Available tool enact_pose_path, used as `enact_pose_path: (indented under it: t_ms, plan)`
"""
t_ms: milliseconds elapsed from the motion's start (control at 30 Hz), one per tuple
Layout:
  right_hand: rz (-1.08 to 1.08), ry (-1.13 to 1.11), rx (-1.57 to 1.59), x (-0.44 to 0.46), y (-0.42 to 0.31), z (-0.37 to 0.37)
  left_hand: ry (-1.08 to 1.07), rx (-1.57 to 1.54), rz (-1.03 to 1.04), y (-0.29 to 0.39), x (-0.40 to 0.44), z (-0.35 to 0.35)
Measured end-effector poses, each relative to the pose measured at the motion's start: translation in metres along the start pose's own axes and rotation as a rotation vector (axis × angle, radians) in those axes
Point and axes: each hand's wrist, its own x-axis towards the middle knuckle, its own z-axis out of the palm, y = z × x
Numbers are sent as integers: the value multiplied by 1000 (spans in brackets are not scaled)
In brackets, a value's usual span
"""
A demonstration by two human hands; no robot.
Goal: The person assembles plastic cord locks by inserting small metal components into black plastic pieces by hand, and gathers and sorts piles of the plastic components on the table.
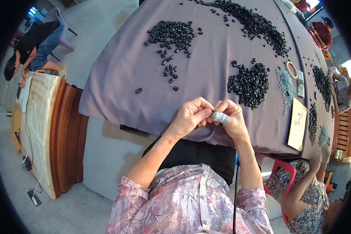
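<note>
Pinching was done at frame centre by left hand (pixel 192 118) and right hand (pixel 234 121), both grips closed, contents hidden; black-piece pile (pixel 248 85) was seen up-right, nearer right hand.

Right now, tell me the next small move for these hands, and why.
Probably a gentle press of the left hand toward the right hand: their fingertips meet closely near the cloth, seemingly working something I can't make out, and black parts lie piled nearby.

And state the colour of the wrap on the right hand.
Mottled grey; the wrap on the right hand shows best in the head view.
</note>
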Motion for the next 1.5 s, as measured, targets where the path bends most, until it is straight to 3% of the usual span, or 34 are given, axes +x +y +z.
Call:
enact_pose_path:
  t_ms: [400,600,1067,1167,1400,1433,1500]
  plan:
    - [-19,-25,-154,-3,-6,1,24,150,22,5,-4,6]
    - [-15,-52,10,-1,-6,1,-11,72,-28,6,-1,1]
    - [4,11,-358,-4,2,7,30,22,-65,6,1,-1]
    - [-53,-18,-648,-3,-15,12,8,-11,-100,5,2,-3]
    - [-205,-7,-728,-14,-24,15,41,-50,-25,3,3,3]
    - [-212,10,-681,-20,-24,11,53,-56,-48,3,2,2]
    - [-273,191,-872,-30,-40,-6,64,-92,-44,3,3,1]
